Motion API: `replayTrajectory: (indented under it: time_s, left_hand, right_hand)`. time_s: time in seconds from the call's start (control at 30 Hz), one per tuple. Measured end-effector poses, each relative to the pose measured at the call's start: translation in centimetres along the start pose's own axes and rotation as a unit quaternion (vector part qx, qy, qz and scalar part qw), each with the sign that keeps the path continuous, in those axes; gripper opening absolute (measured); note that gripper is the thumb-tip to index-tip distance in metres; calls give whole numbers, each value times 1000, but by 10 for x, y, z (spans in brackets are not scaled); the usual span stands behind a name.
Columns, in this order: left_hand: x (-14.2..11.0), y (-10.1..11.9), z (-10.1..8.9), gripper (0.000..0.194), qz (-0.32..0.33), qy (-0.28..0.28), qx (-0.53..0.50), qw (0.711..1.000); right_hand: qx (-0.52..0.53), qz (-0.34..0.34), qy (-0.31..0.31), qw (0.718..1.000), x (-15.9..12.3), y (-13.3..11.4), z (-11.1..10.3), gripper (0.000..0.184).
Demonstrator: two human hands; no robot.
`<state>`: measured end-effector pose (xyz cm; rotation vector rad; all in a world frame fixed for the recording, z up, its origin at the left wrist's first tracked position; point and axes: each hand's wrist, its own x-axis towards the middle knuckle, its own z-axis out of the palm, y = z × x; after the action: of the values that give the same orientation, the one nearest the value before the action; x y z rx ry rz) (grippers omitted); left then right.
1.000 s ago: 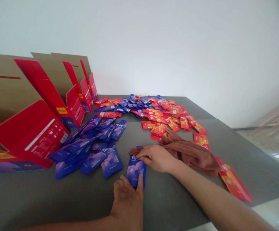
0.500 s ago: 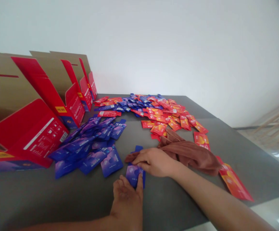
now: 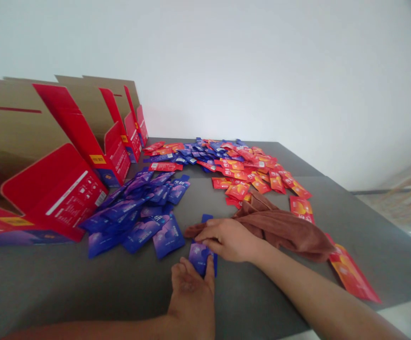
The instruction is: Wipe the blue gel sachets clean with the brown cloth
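Observation:
A blue-purple sachet [image 3: 199,257] lies flat on the dark grey table [image 3: 248,293] in front of me. My left hand [image 3: 193,288] holds its lower end, thumb on the right edge and fingers at the left. Bunched under the fingers of my right hand [image 3: 226,238] is the end of a brown cloth [image 3: 286,229], pressed against the sachet's upper part. The rest of the cloth trails off to the right across the table. My right hand hides part of the sachet.
Left of my hands is a heap of blue sachets [image 3: 134,208]. Red-orange sachets [image 3: 239,177] and more blue ones are piled farther back. Open red boxes [image 3: 64,198] stand along the left side. Single red sachets [image 3: 354,274] lie at the right, near the table edge.
The view has shifted slightly, so everything sits a little farther right. Both hands keep nearly the same places on the sachet and cloth.

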<state>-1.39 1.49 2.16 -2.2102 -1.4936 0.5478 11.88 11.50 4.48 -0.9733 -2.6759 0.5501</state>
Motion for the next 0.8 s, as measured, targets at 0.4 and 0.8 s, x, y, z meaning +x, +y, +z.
replayTrajectory:
  time_s: [0.4, 0.8]
  left_hand:
    - [-1, 1, 6, 54, 15, 0, -24, 1000]
    - [-3, 2, 8, 57, 2, 33, 7, 999]
  right_hand:
    - [132, -84, -110, 982, -12, -2, -14, 27]
    - [107, -18, -89, 990, -18, 13, -26, 27]
